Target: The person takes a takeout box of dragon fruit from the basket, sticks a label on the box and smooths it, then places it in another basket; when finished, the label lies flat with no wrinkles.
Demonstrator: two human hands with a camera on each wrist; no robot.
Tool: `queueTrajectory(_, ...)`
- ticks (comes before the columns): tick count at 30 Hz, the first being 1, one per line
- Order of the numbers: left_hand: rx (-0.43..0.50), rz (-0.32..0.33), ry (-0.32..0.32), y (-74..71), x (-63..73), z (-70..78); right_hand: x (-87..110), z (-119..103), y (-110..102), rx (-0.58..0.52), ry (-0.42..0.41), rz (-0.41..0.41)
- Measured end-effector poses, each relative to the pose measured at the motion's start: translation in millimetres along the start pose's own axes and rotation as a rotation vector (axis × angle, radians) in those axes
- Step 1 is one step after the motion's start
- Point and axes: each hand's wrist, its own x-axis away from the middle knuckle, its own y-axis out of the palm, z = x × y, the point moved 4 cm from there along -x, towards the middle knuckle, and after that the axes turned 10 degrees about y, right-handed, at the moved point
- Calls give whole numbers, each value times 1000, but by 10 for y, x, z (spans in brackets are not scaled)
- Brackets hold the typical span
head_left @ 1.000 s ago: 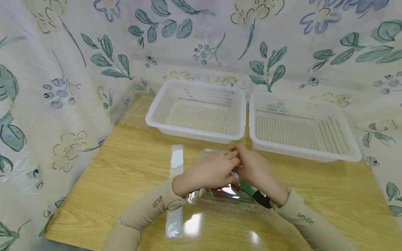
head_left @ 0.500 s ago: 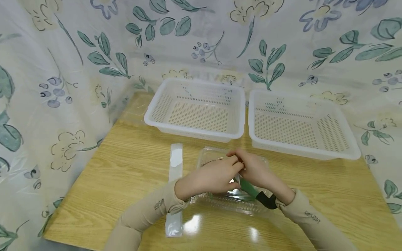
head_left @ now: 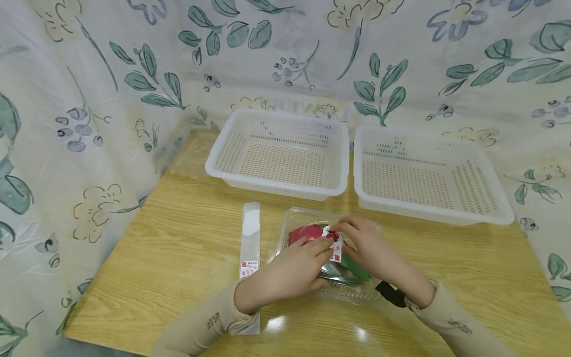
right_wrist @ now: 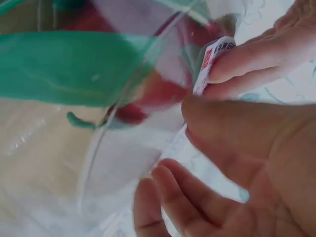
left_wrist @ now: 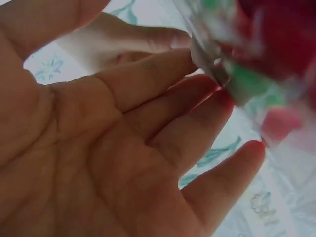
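Note:
A clear plastic clamshell box (head_left: 345, 293) lies on the table, a red rounded thing (head_left: 303, 233) and a long green one (head_left: 357, 270) inside it. A small printed label (head_left: 337, 254) sits on its lid. My left hand (head_left: 294, 270) touches the label with extended fingers, palm toward the box in the left wrist view. From the other side, my right hand (head_left: 372, 248) has its fingertips on the lid beside the label. In the right wrist view the label (right_wrist: 210, 59) lies under fingers of the left hand (right_wrist: 261, 59), close to the right thumb (right_wrist: 212, 116).
Left of the box lies a long white backing strip (head_left: 251, 243) bearing another printed label (head_left: 248, 268). Two white perforated baskets stand behind, a left basket (head_left: 285, 187) and a right basket (head_left: 432, 213). A flowered curtain (head_left: 312, 59) hangs round the wooden table (head_left: 178, 263).
The hands have moved apart and down onto the lid, and the label now lies on it. Before, both hands were together above the box. The left arm's shift uncovers the strip's printed label.

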Motion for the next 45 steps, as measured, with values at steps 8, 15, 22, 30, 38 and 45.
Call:
queueTrajectory(8, 45, 66, -63, 185, 91, 24, 197, -28, 26, 178, 31, -100)
queueTrajectory(15, 20, 133, -106, 351, 160, 40, 305, -21, 109, 216, 75, -138)
queueTrajectory(22, 8, 217, -101, 382, 163, 53, 216, -74, 140, 259, 122, -44)
queueTrajectory(30, -20, 287, -135, 422, 201, 45, 292, 37, 309, 105, 220, 44)
queueTrajectory(38, 89, 343, -196, 472, 220, -41, 432, 160, 382, -38, 328, 128)
queueTrajectory(45, 533, 429, -326, 526, 326, -202, 626, 392, 406, -399, 405, 158)
